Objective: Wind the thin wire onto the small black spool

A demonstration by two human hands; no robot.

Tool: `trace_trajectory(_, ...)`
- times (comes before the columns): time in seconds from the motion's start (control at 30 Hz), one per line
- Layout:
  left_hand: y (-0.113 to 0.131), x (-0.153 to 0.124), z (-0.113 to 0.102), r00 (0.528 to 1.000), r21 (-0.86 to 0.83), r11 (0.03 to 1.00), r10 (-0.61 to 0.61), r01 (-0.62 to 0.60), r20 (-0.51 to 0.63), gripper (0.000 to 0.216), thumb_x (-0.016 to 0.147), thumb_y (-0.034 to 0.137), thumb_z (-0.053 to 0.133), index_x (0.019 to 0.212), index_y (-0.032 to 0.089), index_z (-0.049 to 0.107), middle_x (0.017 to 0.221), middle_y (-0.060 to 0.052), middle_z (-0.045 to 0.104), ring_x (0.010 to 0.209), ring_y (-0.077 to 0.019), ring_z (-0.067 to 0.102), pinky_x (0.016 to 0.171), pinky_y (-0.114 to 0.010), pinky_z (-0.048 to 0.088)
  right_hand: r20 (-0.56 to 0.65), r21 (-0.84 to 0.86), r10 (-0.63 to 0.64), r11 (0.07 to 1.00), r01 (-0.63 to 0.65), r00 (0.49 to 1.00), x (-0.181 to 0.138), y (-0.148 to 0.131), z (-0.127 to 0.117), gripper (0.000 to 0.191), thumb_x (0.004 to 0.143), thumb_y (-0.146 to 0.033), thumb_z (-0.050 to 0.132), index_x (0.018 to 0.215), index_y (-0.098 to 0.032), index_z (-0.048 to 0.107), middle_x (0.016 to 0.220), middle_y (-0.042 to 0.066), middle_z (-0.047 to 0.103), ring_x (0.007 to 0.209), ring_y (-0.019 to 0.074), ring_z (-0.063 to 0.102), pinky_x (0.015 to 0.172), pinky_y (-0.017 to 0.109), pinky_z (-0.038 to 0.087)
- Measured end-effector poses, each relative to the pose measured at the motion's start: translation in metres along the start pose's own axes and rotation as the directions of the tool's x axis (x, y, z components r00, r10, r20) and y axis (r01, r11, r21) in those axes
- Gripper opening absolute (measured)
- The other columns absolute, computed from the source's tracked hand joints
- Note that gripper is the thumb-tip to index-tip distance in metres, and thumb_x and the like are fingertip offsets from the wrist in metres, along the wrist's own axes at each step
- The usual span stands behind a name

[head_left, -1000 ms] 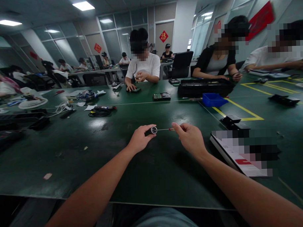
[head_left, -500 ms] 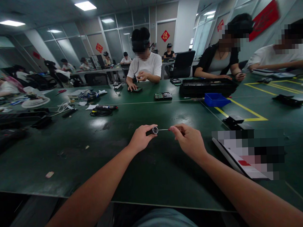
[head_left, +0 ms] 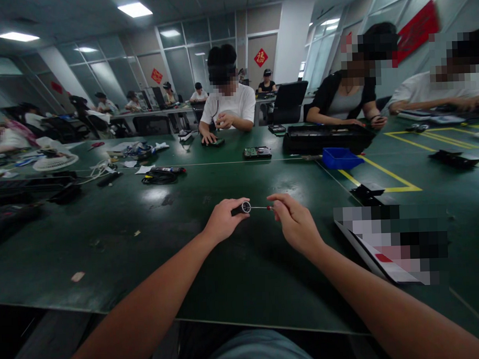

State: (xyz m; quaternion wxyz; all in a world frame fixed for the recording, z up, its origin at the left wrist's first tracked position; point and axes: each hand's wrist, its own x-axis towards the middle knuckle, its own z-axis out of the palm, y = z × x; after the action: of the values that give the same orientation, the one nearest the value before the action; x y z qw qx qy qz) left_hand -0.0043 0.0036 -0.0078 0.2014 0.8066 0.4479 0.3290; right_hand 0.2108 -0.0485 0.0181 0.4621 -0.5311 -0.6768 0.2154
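Holding black cylinder (head_left: pixel 241 208) — left hand (head_left: pixel 222 221); thin screwdriver (head_left: pixel 261 207) — right hand (head_left: pixel 296 219).

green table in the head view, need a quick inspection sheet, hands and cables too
Surface: green table, glare patches
Job's things: dark cylinder with ring-shaped end; thin rod reaching that end, contact unclear
Clutter: pale scrap, blue tray, circuit-board device
Hands: left hand grips the cylinder; right hand at the rod's red end, grip partly hidden
Cables: black bundle; white cable
Surroundings: co-workers across the table, red wall sign
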Motion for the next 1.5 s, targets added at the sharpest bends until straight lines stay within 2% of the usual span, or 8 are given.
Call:
trace_trajectory(0.07,-0.001,0.000,0.000,1.000,-0.002,1.000,0.001,-0.001,-0.007,0.041,0.088,0.025,0.073,0.129,0.027,0.067,0.117,-0.004,0.073,0.108,-0.0239,0.062,0.101,-0.041,0.046,0.011,0.010,0.013,1.000,-0.013,1.000,-0.001,0.000,0.000,0.037,0.102,-0.044,0.038,0.104,-0.023,0.069,0.068,0.000,0.060,0.064,0.0186,0.057,0.062,0.032,0.041)
trace_trajectory(0.23,0.004,0.000,-0.001,1.000,0.001,1.000,0.001,-0.001,0.021,0.040,0.088,0.027,0.072,0.128,0.028,0.068,0.116,-0.004,0.073,0.107,-0.0243,0.062,0.099,-0.041,0.046,-0.099,0.136,0.025,0.991,-0.011,0.995,-0.001,0.003,0.003,0.028,0.096,-0.041,0.050,0.114,-0.023,0.061,0.084,0.003,0.068,0.076,0.0207,0.063,0.071,0.034,0.047)
trace_trajectory(0.37,0.008,0.000,-0.001,0.999,-0.001,1.000,-0.014,0.014,0.031,0.039,0.088,0.026,0.072,0.127,0.028,0.068,0.114,-0.004,0.073,0.106,-0.0242,0.063,0.099,-0.041,0.047,-0.118,0.301,0.096,0.952,-0.056,0.988,0.004,0.009,0.008,0.027,0.093,-0.046,0.057,0.098,-0.021,0.065,0.085,0.005,0.069,0.080,0.0215,0.066,0.080,0.038,0.052)
trace_trajectory(0.53,0.006,0.003,-0.004,0.998,-0.037,0.997,0.066,-0.066,0.003,0.040,0.089,0.023,0.071,0.128,0.027,0.067,0.124,-0.004,0.071,0.114,-0.0230,0.061,0.103,-0.041,0.044,-0.065,0.624,0.257,0.764,-0.161,0.964,0.012,0.017,0.012,0.033,0.088,-0.054,0.062,0.093,-0.022,0.065,0.086,0.005,0.067,0.077,0.0194,0.065,0.081,0.040,0.056)
trace_trajectory(0.63,0.004,0.006,-0.005,0.995,0.022,0.995,0.096,-0.096,0.022,0.038,0.090,0.022,0.069,0.128,0.028,0.067,0.125,-0.004,0.071,0.114,-0.0233,0.061,0.103,-0.043,0.044,-0.030,0.688,0.321,0.693,-0.213,0.947,0.016,0.021,0.013,0.033,0.086,-0.055,0.063,0.087,-0.023,0.062,0.078,0.003,0.064,0.070,0.0187,0.062,0.079,0.041,0.058)
trace_trajectory(0.77,0.005,0.007,-0.005,0.997,0.082,0.995,0.045,-0.051,0.069,0.038,0.090,0.022,0.068,0.127,0.027,0.068,0.120,-0.005,0.072,0.109,-0.0245,0.062,0.101,-0.044,0.045,-0.135,0.607,0.350,0.769,-0.202,0.927,0.017,0.029,0.013,0.035,0.086,-0.058,0.062,0.087,-0.023,0.062,0.080,0.003,0.066,0.070,0.0192,0.064,0.072,0.039,0.058)
trace_trajectory(0.97,0.007,0.005,-0.003,0.998,0.056,0.998,0.022,-0.025,0.060,0.039,0.090,0.022,0.069,0.129,0.026,0.067,0.118,-0.005,0.072,0.106,-0.0243,0.061,0.100,-0.042,0.045,-0.150,0.430,0.229,0.891,-0.145,0.962,0.012,0.027,0.010,0.034,0.094,-0.054,0.054,0.095,-0.021,0.063,0.084,0.004,0.068,0.075,0.0187,0.065,0.074,0.036,0.054)
trace_trajectory(1.5,0.006,0.004,-0.003,0.999,0.051,0.998,0.032,-0.032,0.008,0.039,0.086,0.020,0.074,0.125,0.026,0.070,0.120,-0.004,0.072,0.109,-0.0236,0.062,0.101,-0.042,0.045,-0.061,0.273,0.087,0.960,-0.067,0.994,0.006,0.009,0.009,0.029,0.096,-0.047,0.053,0.097,-0.020,0.062,0.082,0.005,0.070,0.074,0.0196,0.066,0.072,0.036,0.052)
